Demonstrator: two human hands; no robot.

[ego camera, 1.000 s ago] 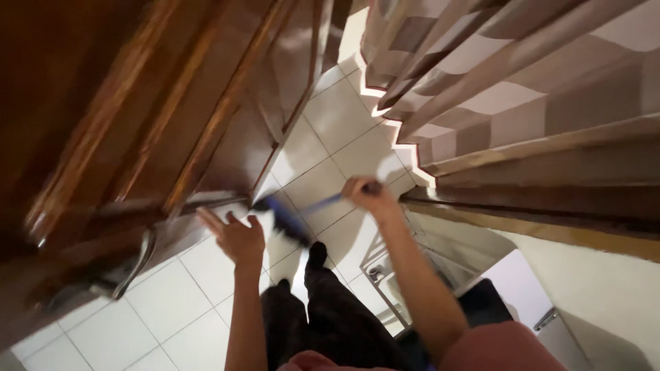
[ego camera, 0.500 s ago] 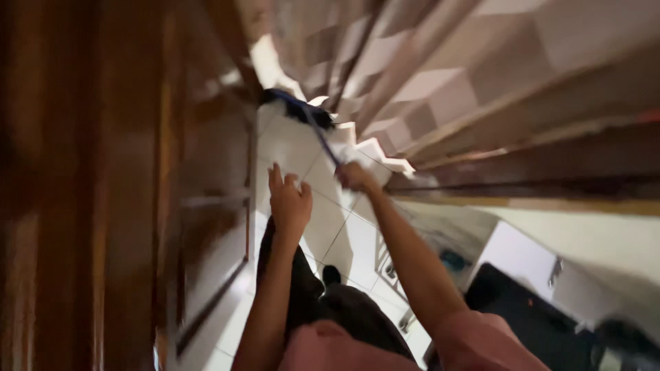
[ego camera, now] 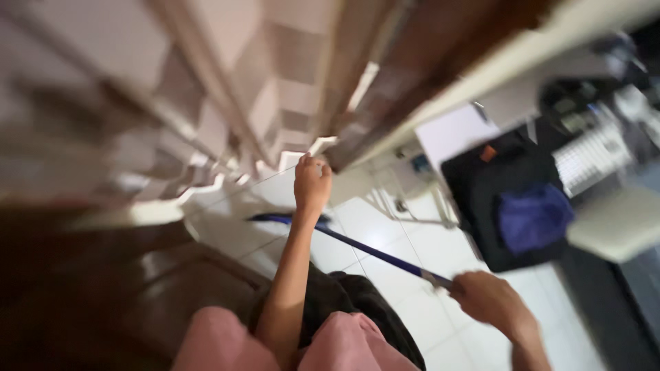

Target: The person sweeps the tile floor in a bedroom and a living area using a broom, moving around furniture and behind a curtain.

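Both your hands are busy: right hand (ego camera: 489, 299) grips the blue broom handle (ego camera: 375, 253), left hand (ego camera: 312, 182) fisted at the curtain (ego camera: 227, 103), sweeping apparently unfinished.

1. I stand on a white tiled floor (ego camera: 405, 275), glossy and pale.
2. A checked beige-and-brown curtain (ego camera: 227, 89) hangs ahead, its hem near the tiles.
3. Dark wooden furniture (ego camera: 124, 288) sits on my left.
4. A black bag (ego camera: 495, 192) with blue cloth (ego camera: 533, 216) lies to the right.
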